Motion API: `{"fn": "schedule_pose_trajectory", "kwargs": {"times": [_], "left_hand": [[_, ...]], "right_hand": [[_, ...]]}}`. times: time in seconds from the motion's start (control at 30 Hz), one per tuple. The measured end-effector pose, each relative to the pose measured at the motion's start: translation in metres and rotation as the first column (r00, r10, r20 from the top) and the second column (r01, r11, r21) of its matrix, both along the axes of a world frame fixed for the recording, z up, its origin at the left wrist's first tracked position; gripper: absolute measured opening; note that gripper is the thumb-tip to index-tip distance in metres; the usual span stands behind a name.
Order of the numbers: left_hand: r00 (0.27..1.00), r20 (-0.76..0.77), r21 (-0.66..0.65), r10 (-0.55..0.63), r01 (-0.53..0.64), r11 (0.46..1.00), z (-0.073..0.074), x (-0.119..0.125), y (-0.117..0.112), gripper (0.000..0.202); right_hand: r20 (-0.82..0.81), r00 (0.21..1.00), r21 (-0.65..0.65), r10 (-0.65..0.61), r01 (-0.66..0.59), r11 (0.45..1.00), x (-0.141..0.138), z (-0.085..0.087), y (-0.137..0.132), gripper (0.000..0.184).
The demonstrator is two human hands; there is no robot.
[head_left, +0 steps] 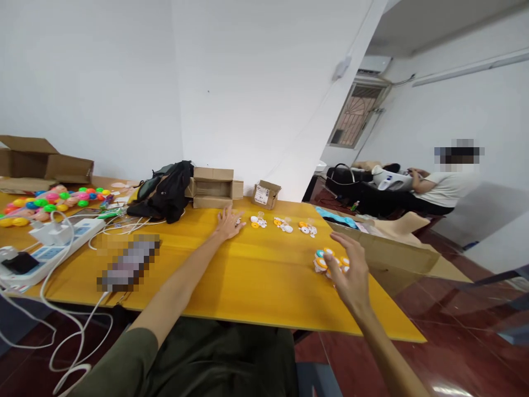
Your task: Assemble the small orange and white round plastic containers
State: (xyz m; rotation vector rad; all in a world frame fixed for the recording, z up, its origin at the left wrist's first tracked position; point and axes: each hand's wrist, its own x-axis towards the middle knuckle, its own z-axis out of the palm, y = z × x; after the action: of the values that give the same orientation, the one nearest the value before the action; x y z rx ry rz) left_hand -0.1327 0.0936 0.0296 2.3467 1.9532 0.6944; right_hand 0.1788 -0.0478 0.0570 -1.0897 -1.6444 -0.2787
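Observation:
My left hand (228,225) reaches across the yellow table (248,275), fingers spread, over a small whitish part (238,221) that it partly hides. To its right lie several little groups of parts: orange and white discs with small white pieces (258,221), a second group (283,224) and a third group (308,229). My right hand (352,273) is open, thumb and fingers apart, beside a pile of orange-and-white round pieces (320,264) with a teal one among them. The hand covers part of the pile; whether it touches it I cannot tell.
Cardboard boxes (212,187), a smaller box (265,194) and a black bag (165,190) line the back. A phone (130,264), a power strip (53,251), cables and colourful balls (52,201) occupy the left. Beyond the right edge are a large carton (380,253) and a seated person (438,187).

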Motion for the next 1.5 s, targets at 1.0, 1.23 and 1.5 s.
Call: {"fn": "schedule_pose_trajectory", "kwargs": {"times": [1.0,1.23,1.5], "left_hand": [[0.813,0.212,0.038,-0.542,0.547,0.836,-0.019,-0.034,-0.102,0.036],[0.786,0.439,-0.031,-0.436,0.498,0.867,-0.014,-0.039,-0.097,0.045],[0.843,0.418,-0.034,-0.34,0.388,0.921,-0.012,-0.05,-0.094,0.014]], "right_hand": [[-0.363,0.752,-0.468,0.55,-0.657,0.59,-0.159,-0.065,0.099,0.041],[-0.383,0.705,-0.481,0.596,-0.704,0.523,-0.161,-0.066,0.093,0.039],[-0.264,0.765,-0.513,0.588,-0.627,0.586,-0.166,-0.063,0.091,0.019]]}}
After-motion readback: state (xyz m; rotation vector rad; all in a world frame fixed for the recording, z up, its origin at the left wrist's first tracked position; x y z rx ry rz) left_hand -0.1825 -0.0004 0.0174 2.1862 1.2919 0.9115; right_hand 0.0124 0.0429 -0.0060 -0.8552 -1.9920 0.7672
